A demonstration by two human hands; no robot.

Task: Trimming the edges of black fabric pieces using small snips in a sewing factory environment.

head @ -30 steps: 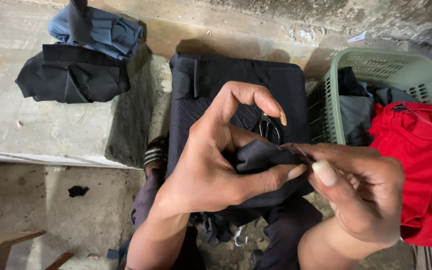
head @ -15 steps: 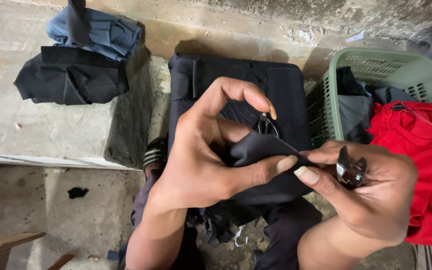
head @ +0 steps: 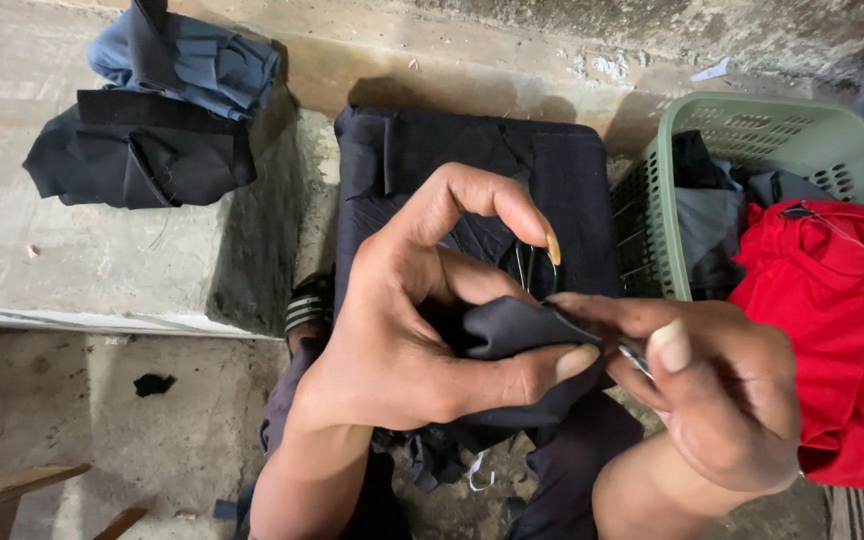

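fingers: my left hand (head: 402,350) has its fingers clamped on a fold of the dark cloth piece (head: 512,335), dead centre of the frame. My right hand (head: 712,400) is pinched shut on a small metal tool (head: 635,358), right at the fold's edge.

how far: looks mid-way to me. One folded black stack (head: 472,170) sits just above my hands, and more dark folded pieces (head: 142,150) are on the concrete ledge (head: 102,260) upper left. The green basket (head: 752,130) upper right still has cloth in it, with a red garment (head: 832,330) spilling over at the right edge.

hard to tell: honestly can't make out if the tool is a clipper or a needle, or any thread. My palms hide most of the fold.
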